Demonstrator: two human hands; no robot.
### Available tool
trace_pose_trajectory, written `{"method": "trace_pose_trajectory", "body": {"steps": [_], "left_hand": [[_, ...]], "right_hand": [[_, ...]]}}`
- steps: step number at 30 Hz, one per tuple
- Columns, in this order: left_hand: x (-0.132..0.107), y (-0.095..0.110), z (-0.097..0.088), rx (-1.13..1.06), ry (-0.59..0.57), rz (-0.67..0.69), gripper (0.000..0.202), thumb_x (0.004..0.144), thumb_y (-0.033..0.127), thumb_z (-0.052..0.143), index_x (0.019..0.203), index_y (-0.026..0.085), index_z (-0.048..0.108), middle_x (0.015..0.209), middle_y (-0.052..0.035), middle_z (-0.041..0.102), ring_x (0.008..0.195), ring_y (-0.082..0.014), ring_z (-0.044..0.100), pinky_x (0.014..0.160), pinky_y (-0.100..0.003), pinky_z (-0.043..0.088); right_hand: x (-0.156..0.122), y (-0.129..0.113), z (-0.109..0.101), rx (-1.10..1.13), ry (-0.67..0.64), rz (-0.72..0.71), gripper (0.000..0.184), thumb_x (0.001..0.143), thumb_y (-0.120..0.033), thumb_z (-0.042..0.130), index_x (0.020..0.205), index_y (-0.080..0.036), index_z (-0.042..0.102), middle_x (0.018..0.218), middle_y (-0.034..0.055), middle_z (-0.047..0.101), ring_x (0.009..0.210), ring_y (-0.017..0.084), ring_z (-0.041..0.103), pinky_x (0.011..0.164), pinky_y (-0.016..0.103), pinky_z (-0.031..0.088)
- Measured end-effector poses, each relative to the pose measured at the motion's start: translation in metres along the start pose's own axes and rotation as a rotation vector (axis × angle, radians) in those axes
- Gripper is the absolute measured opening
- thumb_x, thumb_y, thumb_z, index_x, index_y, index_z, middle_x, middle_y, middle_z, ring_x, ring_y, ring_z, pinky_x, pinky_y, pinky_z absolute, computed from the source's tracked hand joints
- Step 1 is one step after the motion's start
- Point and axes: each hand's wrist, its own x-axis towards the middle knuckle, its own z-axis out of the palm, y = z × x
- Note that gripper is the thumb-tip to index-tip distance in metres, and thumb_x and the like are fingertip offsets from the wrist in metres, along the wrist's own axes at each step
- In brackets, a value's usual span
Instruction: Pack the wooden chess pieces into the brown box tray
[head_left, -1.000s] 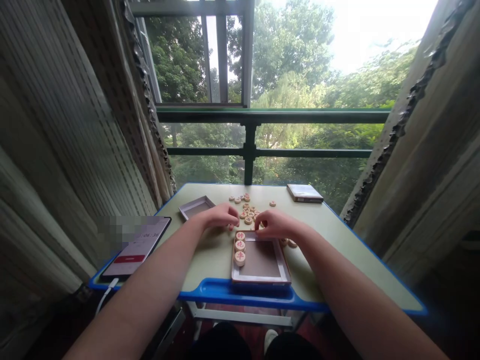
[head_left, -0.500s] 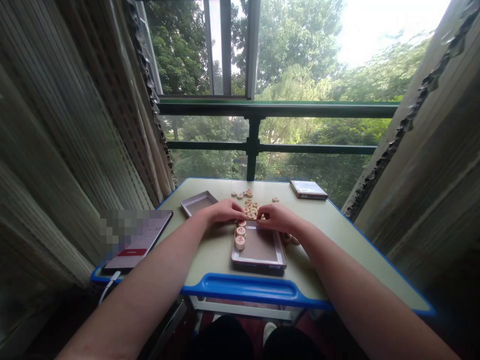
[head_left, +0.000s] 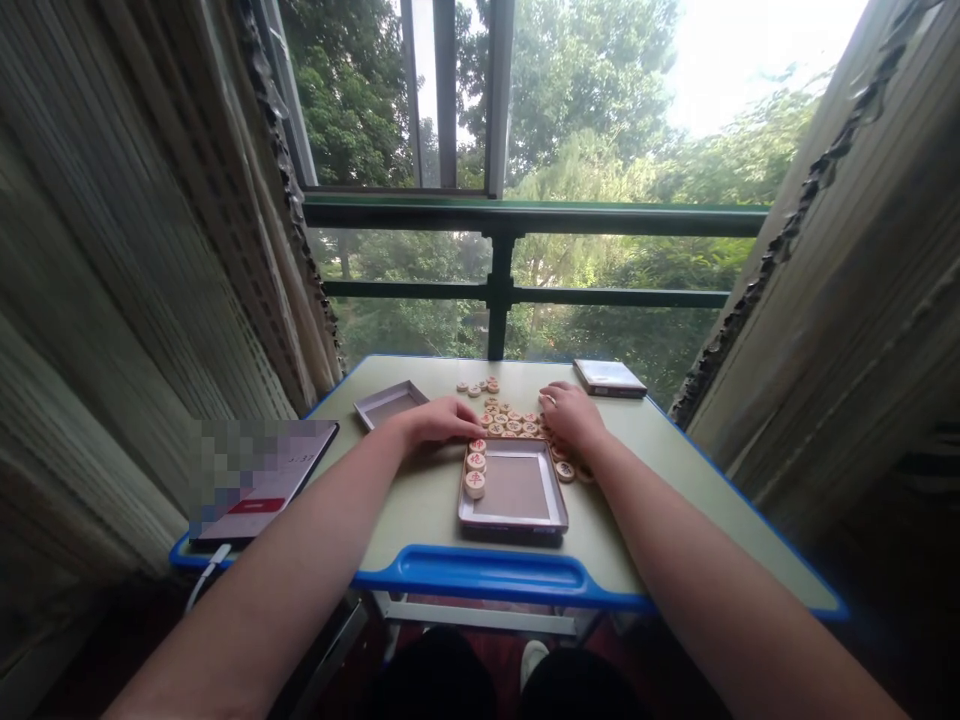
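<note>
My left hand (head_left: 448, 418) is at the rear left corner of a shallow open box (head_left: 517, 522), its fingers closed together against the rim. Inside the box, along its left side, a column of round wooden xiangqi pieces with red characters includes this front piece (head_left: 475, 484). My right hand (head_left: 574, 412) lies beyond the box to the right, with thumb and fingers closed round a xiangqi piece (head_left: 551, 399), which they partly cover. A cluster of loose xiangqi pieces (head_left: 515, 424) lies behind the box. More pieces (head_left: 565, 470) lie under my right wrist and forearm, partly hidden.
A shallow box lid (head_left: 390, 402) lies behind my left forearm. At the back right is a flat case (head_left: 611, 378). A tablet (head_left: 281, 475) with a white cable (head_left: 210, 570) sits at the left edge. The table's blue front edge (head_left: 491, 572) has a shallow groove.
My right hand has moved from the box's rear edge away to the right, onto a lone piece. My left hand stays at the corner. The view has shifted slightly.
</note>
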Motion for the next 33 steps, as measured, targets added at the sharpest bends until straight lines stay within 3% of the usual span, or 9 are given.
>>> {"method": "trace_pose_trajectory", "body": {"steps": [5,9,14,25,29,33], "left_hand": [[0.001,-0.003,-0.001,0.000,-0.005,-0.025,0.039,0.058,0.047,0.070,0.075,0.012,0.069,0.057,-0.0001,0.054,0.046,-0.0061,0.034,0.041,-0.022,0.019],[0.003,-0.003,-0.002,0.007,-0.022,-0.031,0.040,0.057,0.049,0.070,0.075,0.013,0.068,0.058,0.0003,0.054,0.045,-0.0058,0.034,0.041,-0.021,0.019],[0.001,-0.001,-0.002,0.012,-0.025,-0.054,0.039,0.055,0.049,0.070,0.073,0.014,0.068,0.058,0.0011,0.054,0.046,-0.0059,0.035,0.041,-0.021,0.022],[0.003,-0.006,-0.003,-0.072,-0.006,-0.041,0.033,0.057,0.042,0.071,0.073,0.013,0.068,0.061,-0.0001,0.057,0.041,-0.0044,0.036,0.039,-0.020,0.024],[0.000,-0.007,-0.002,-0.139,0.057,-0.030,0.028,0.058,0.037,0.070,0.066,0.011,0.065,0.057,0.0003,0.056,0.039,-0.0043,0.037,0.039,-0.020,0.027],[0.000,-0.009,-0.003,-0.134,0.046,-0.027,0.026,0.059,0.035,0.069,0.067,0.011,0.064,0.054,0.0018,0.055,0.039,-0.0051,0.040,0.040,-0.020,0.030]], "right_hand": [[0.004,0.006,0.002,0.038,-0.059,0.058,0.034,0.082,-0.021,0.039,0.102,-0.017,0.066,0.112,0.0092,0.063,0.104,0.020,0.054,0.087,0.026,0.038],[0.006,0.012,0.005,0.060,-0.054,0.081,0.038,0.080,-0.018,0.040,0.110,-0.018,0.062,0.119,0.0064,0.059,0.110,0.019,0.051,0.088,0.025,0.037],[0.006,0.011,0.006,0.064,-0.093,0.086,0.035,0.078,-0.020,0.043,0.104,-0.022,0.067,0.110,0.0047,0.065,0.103,0.021,0.054,0.083,0.027,0.039],[-0.001,-0.010,0.002,0.011,-0.043,-0.056,0.035,0.081,-0.023,0.041,0.107,-0.021,0.065,0.116,0.0056,0.061,0.105,0.022,0.050,0.091,0.031,0.036],[0.020,-0.034,0.002,-0.024,-0.180,-0.148,0.033,0.079,-0.021,0.046,0.105,-0.022,0.066,0.117,0.0063,0.060,0.106,0.023,0.049,0.090,0.032,0.036],[0.059,-0.048,0.009,0.010,-0.221,-0.136,0.033,0.079,-0.018,0.047,0.106,-0.022,0.066,0.112,0.0073,0.063,0.098,0.021,0.055,0.083,0.028,0.040]]}}
